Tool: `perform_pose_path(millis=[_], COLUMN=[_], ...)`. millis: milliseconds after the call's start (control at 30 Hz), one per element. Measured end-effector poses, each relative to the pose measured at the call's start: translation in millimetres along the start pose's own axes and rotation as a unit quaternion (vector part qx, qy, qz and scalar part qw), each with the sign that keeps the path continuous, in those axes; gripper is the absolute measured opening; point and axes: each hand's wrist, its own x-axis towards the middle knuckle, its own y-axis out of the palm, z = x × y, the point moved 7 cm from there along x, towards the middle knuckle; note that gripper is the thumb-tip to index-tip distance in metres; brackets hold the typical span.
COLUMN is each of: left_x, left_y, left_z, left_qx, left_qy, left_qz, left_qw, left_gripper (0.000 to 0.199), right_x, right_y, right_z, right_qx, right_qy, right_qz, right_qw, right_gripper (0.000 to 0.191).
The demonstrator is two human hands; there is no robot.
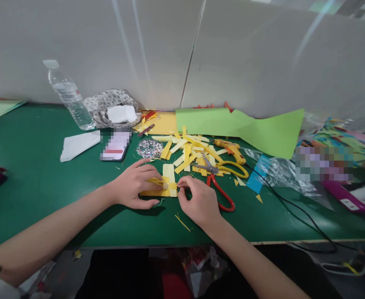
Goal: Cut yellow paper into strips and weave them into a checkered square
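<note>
Crossed yellow paper strips are seen on the worktop, pressed under the loosely spread left hand. Right hand is curled at their right edge; whether paper is pinched cannot be told. Judged light, easily creased; best held flat by edges.

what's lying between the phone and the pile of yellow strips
A round speckled piece lies between the phone and the pile of yellow strips, seen in the head view.
</note>
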Motion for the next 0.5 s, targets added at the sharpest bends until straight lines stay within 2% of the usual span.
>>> perform_pose_path(millis=[300, 500], left_x=[-1.6, 0.5], left_y=[-2.9, -0.4], left_z=[0.5, -2.1], left_qx=[0.008, -0.003], left_qy=[0.005, 0.0], left_qz=[-0.022, -0.006], left_qw=[1.0, 1.0], left_gripper=[0.029, 0.029], right_x=[-0.1, -1.7], right_y=[-6.6, -1.4], right_z=[-0.1, 2.9], right_qx=[-0.009, -0.007], right_qy=[-0.011, -0.022], right_qz=[-0.019, -0.008], right_qw=[1.0, 1.0], right_gripper=[0.013, 0.014])
